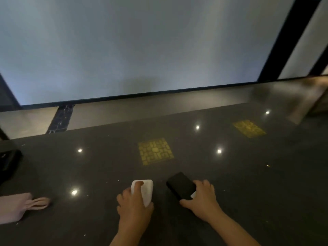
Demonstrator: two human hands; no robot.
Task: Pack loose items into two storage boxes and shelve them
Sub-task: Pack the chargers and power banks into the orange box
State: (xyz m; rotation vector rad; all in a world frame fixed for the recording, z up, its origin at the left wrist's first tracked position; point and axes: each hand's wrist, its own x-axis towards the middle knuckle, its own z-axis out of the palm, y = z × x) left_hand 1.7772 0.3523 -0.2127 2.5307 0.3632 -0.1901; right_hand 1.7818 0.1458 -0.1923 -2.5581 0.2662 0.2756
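The left hand (134, 205) grips a white block (144, 191), perhaps a power bank; the right hand (202, 199) grips a black one (180, 185) on the dark floor (106, 166).

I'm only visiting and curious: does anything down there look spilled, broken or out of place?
Nothing looks spilled or broken. The left hand grips a white block, the right hand a black one. A pink pouch lies loose on the dark floor, unpacked.

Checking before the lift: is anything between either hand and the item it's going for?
No. The left hand already grips the white item, and the right hand grips the black item. No storage box shows clearly in view, so the path onward can't be judged.
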